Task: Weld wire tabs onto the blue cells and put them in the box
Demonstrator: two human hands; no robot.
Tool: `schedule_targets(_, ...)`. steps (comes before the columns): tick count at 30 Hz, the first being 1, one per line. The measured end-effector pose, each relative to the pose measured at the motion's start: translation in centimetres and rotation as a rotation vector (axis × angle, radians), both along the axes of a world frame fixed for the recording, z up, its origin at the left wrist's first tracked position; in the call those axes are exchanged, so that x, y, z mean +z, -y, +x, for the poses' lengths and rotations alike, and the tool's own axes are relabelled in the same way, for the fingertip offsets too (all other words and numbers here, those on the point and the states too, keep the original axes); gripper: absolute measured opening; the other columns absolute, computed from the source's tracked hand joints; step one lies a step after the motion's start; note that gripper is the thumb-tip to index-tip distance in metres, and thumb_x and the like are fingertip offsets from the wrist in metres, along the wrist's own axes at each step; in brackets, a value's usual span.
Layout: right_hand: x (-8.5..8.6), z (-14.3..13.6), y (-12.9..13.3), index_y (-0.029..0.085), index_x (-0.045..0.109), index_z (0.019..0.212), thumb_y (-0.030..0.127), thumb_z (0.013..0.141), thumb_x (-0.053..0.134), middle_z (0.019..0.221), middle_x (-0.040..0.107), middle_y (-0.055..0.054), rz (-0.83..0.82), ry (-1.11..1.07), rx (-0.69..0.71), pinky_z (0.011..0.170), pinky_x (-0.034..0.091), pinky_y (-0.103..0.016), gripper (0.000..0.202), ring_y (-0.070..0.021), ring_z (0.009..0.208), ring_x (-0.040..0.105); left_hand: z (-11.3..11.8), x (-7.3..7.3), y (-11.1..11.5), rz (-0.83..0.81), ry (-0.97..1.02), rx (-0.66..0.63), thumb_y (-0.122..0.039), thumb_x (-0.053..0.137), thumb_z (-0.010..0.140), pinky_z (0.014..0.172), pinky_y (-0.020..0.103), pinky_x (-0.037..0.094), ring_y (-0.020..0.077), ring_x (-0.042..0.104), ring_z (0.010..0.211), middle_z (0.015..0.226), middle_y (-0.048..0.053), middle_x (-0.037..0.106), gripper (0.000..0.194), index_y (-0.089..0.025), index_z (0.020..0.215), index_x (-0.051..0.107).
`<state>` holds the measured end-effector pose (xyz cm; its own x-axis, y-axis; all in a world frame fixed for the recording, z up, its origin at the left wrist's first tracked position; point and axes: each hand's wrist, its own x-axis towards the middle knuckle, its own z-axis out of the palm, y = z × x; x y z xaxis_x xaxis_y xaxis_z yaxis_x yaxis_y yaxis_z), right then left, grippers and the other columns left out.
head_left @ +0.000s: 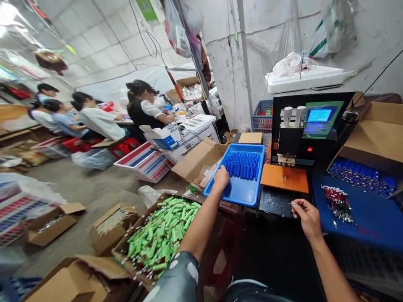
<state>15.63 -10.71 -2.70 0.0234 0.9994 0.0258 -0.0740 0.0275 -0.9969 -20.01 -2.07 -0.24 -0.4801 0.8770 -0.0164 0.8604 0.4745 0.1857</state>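
My left hand (221, 178) reaches into a blue plastic tray (241, 196), at the left end of the blue cylindrical battery cells (242, 165) standing upright in rows. Its fingers are curled closed; the fingertips and anything in them are hidden. In front of the orange plate (285, 178), my right hand (307, 217) is held with thumb and forefinger pinched together. Whatever that pinch holds is too small to make out. Behind the plate stands a black machine (288, 142), perhaps a spot welder, with a lit blue screen (319, 115).
Wire leads with connectors (340, 203) lie in a bunch on the blue mat (374, 216) at right, before a carton (374, 132) of blue cells. Green-wrapped packs (162, 233) fill a box on the left. Several people sit at tables (201, 126) farther back.
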Motion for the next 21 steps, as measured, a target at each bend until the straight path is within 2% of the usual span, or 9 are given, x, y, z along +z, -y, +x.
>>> schedule_targets(3, -0.3, 0.3, 0.1, 0.018, 0.064, 0.075, 0.05, 0.073, 0.073, 0.061, 0.055, 0.001, -0.012, -0.002, -0.018, 0.047, 0.039, -0.025, 0.033, -0.0114, 0.049, 0.047, -0.4, -0.4, -0.4, 0.014, -0.01, 0.007, -0.021, 0.05, 0.091, 0.088, 0.033, 0.045, 0.0292, 0.063, 0.11, 0.116, 0.022, 0.065, 0.033, -0.007, 0.121, 0.049)
schedule_targets(9, -0.4, 0.3, 0.4, 0.018, 0.063, 0.073, 0.051, 0.071, 0.074, 0.059, 0.054, 0.001, -0.018, -0.024, -0.007, 0.045, 0.038, -0.025, 0.035, -0.011, 0.047, 0.047, -0.2, -0.9, -0.6, 0.031, -0.035, 0.012, -0.029, 0.053, 0.09, 0.091, 0.033, 0.045, 0.0296, 0.062, 0.112, 0.118, 0.023, 0.063, 0.032, -0.007, 0.113, 0.059)
schedule_targets(14, -0.3, 0.8, 0.6, 0.018, 0.063, 0.072, 0.052, 0.071, 0.074, 0.058, 0.054, 0.001, -0.004, -0.027, -0.02, 0.045, 0.039, -0.025, 0.037, -0.0112, 0.047, 0.046, 0.1, -0.5, -0.5, 0.032, -0.031, 0.041, -0.031, 0.054, 0.087, 0.085, 0.034, 0.048, 0.0307, 0.065, 0.106, 0.111, 0.024, 0.067, 0.033, -0.007, 0.109, 0.064)
schedule_targets(21, -0.9, 1.7, 1.1, 0.017, 0.063, 0.073, 0.051, 0.071, 0.075, 0.059, 0.054, 0.001, -0.022, -0.054, -0.038, 0.046, 0.038, -0.024, 0.035, -0.0106, 0.048, 0.046, 0.3, -0.1, 0.4, 0.002, -0.038, 0.083, -0.023, 0.047, 0.086, 0.082, 0.035, 0.049, 0.0321, 0.066, 0.104, 0.11, 0.025, 0.068, 0.032, -0.007, 0.107, 0.066)
